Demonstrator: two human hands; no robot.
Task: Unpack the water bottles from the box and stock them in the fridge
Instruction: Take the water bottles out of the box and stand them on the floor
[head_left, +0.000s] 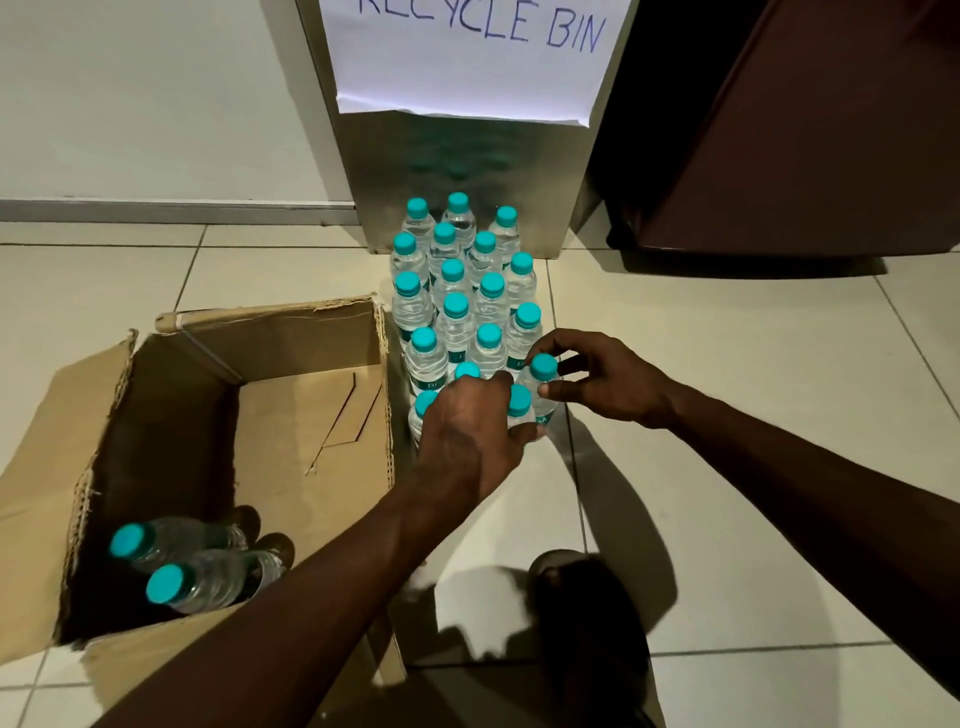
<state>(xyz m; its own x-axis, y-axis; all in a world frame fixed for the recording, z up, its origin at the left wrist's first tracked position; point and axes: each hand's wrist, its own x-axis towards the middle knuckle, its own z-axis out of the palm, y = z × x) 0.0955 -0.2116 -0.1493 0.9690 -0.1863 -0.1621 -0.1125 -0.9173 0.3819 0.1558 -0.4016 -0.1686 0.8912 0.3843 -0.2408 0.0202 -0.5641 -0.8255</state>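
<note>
Several clear water bottles with teal caps (457, 306) stand upright in rows on the tiled floor, right of an open cardboard box (291, 415). Two bottles (197, 566) lie on their sides in the box's near left corner. My left hand (467, 436) reaches over the nearest row and wraps around bottles there, one teal cap (518, 400) showing beside its fingers. My right hand (608, 379) pinches the neck of the front right bottle (543, 370) between thumb and fingers.
A metal bin (467, 171) with a paper sign reading "RECYCLE BIN" stands just behind the bottle rows. A dark maroon fridge (805, 130) fills the upper right. My foot (571, 587) rests on the floor below the hands. A white wall runs along the left.
</note>
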